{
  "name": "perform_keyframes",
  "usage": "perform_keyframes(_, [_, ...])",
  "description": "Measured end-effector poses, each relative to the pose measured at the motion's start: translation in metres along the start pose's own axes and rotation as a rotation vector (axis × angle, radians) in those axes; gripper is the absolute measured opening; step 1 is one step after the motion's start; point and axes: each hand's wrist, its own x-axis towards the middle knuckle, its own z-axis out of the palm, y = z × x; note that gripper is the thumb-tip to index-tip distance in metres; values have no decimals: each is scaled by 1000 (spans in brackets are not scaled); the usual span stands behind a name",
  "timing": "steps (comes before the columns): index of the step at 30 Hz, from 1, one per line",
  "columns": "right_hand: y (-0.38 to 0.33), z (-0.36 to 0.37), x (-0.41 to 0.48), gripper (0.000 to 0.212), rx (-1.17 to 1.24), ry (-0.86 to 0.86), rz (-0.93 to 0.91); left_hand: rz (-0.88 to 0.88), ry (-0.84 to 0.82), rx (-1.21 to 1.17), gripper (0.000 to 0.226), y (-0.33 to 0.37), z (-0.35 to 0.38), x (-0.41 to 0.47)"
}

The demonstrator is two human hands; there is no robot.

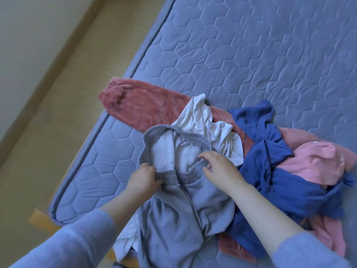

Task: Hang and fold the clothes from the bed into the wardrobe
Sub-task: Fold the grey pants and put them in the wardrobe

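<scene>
Grey sweatpants (pixel 173 219) lie crumpled at the near edge of the bed (pixel 251 55), waist end away from the person and legs trailing toward them, on top of the heap of other clothes. The left hand (pixel 144 177) pinches the near side of the elastic waistband (pixel 185 140), fingers curled round it. The right hand (pixel 218 167) hangs over the same band further along, with fingers spread and bent and the thumb below. It does not look closed on the cloth yet. The step in hand seems to be taking the sweatpants by the waist to fold them. To do it well, the right hand should likely take the band at the opposite side seam, so that both hands hold matching points. Then the front and back of the band can be drawn level and the legs shaken straight. A white shirt (pixel 202 117) lies partly inside the open waist and beneath the legs, so it may lift along with them and would be better shaken free first. Beyond it lie rose fleece trousers (pixel 139 107), a blue garment (pixel 270 171) and a pink garment (pixel 316 163), tangled just beside the sweatpants. The bare quilted stretch of bed further off would give flat room for folding. No wardrobe is in view.
</scene>
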Motion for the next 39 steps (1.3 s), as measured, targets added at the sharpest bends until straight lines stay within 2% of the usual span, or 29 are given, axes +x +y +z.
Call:
perform_keyframes(5, [2,-11,29,49,-343,-166,-68,4,70,-46,22,-18,-12,-15])
perform_keyframes(9, [1,-20,37,24,-697,-324,-33,56,157,-118,45,-28,-28,-26])
perform_keyframes(12, [1,-31,29,17,-744,-324,3,64,220,-156,42,-32,-45,-33])
perform_keyframes(14, [1,-44,18,6,-680,-255,6,70,246,-155,39,-31,-60,-40])
perform_keyframes(18, [-7,-87,-16,22,-577,-88,12,94,315,-155,40,-23,-104,-61])
perform_keyframes(21, [-21,-129,-43,19,-539,25,35,135,389,-138,38,-8,-148,-84])
perform_keyframes(24, [-42,-173,-72,25,-506,131,53,217,487,-119,39,13,-198,-113])
perform_keyframes(32, [-107,-289,-167,33,-557,440,25,367,744,-96,25,64,-335,-200])
perform_keyframes(39, [-151,-384,-253,27,-583,684,22,492,996,-70,29,101,-436,-272])
